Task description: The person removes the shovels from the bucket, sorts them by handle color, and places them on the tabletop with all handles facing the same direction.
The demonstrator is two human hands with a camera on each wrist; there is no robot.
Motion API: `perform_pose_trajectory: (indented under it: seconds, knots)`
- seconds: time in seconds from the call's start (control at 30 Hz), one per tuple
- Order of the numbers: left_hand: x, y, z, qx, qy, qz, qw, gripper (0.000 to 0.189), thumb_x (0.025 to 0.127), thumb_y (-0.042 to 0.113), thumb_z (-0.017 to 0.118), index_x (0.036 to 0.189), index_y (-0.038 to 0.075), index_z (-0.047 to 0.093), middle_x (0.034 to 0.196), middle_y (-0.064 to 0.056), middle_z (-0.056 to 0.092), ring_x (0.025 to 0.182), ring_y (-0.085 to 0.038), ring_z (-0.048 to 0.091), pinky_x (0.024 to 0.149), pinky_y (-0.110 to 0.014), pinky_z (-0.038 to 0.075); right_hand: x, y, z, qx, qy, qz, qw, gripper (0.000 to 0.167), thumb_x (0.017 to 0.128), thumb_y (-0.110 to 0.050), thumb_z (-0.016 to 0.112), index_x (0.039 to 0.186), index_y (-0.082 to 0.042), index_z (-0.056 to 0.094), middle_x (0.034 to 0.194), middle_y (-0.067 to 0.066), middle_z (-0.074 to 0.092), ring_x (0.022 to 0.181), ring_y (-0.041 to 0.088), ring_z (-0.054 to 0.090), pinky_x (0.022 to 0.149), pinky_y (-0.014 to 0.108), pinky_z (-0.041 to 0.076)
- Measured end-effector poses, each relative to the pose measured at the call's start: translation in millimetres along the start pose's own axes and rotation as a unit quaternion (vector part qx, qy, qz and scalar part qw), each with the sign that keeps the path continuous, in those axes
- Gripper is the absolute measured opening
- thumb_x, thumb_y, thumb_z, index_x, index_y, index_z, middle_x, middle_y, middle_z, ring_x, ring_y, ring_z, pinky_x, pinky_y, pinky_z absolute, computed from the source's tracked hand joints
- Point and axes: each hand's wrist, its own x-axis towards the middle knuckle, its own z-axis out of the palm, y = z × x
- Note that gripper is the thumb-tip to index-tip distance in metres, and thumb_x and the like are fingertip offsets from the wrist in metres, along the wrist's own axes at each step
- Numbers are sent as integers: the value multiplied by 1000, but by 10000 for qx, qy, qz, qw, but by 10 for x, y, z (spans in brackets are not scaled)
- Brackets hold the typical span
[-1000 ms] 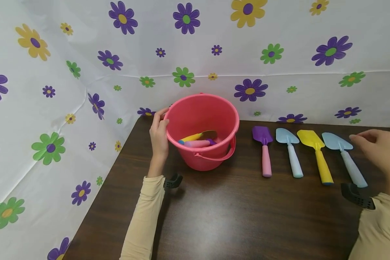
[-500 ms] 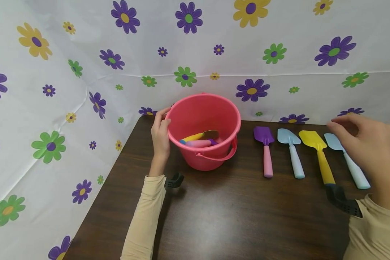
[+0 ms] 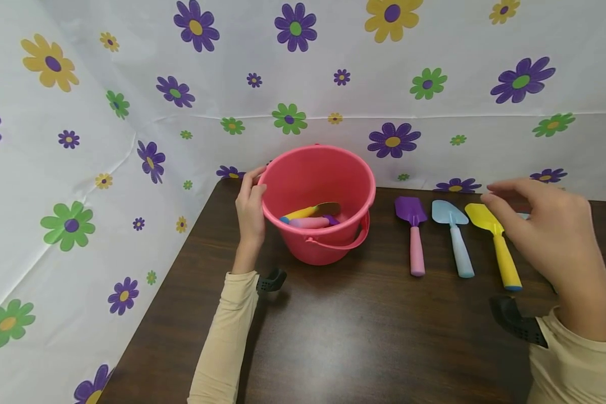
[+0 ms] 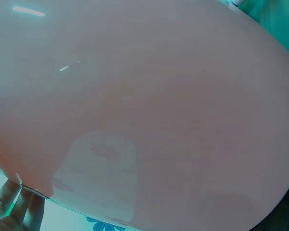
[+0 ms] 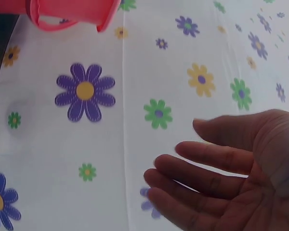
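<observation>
A pink bucket (image 3: 314, 251) stands on the dark table, its handle hanging at the front right. My left hand (image 3: 251, 216) holds the left side of its rim; in the left wrist view the bucket wall (image 4: 183, 120) fills most of the picture. Inside lie toy trowels, one with a yellow handle (image 3: 301, 214) and one with a pink handle (image 3: 310, 223). My right hand (image 3: 555, 235) is in the air over the right end of a trowel row, holding nothing, its fingers (image 5: 192, 180) loosely bent in the right wrist view. It mostly hides a light blue trowel (image 3: 523, 215).
Left of the right hand lie a yellow trowel (image 3: 505, 259), a light blue trowel (image 3: 460, 249) and a purple trowel with a pink handle (image 3: 416, 249). A white flowered cloth (image 3: 323, 56) hangs behind the table (image 3: 343, 336) and along its left side.
My right hand has moved left from beside the rightmost trowel to above it, covering most of it. The left hand and the bucket have stayed in place.
</observation>
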Motion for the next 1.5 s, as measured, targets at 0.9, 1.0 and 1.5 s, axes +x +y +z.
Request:
perform_pose_trajectory:
  seconds: [0.9,1.0,1.5]
  knots:
    - [-11,27,22,-60,1,3,10000,46,94,21,48,135,5,64,122,-13,67,104,-26,63,89,-35,54,383,-884,613,1596,-349,-2258,9604,36,85,11,76,120,7,70,112,20,73,100,34,71,75,50,62]
    - [-12,25,10,-11,45,1,10000,46,94,22,48,135,6,65,122,-12,68,104,-25,63,89,-35,54,447,-1013,702,1637,-695,-2395,9545,34,86,9,75,120,7,69,110,20,73,94,33,71,74,48,62]
    - [9,14,7,-68,40,31,10000,45,94,21,48,134,6,65,121,-12,68,104,-27,63,89,-38,54,490,-1397,1034,1537,-1929,-2560,9347,33,85,2,78,117,2,70,103,13,71,92,27,67,80,39,61]
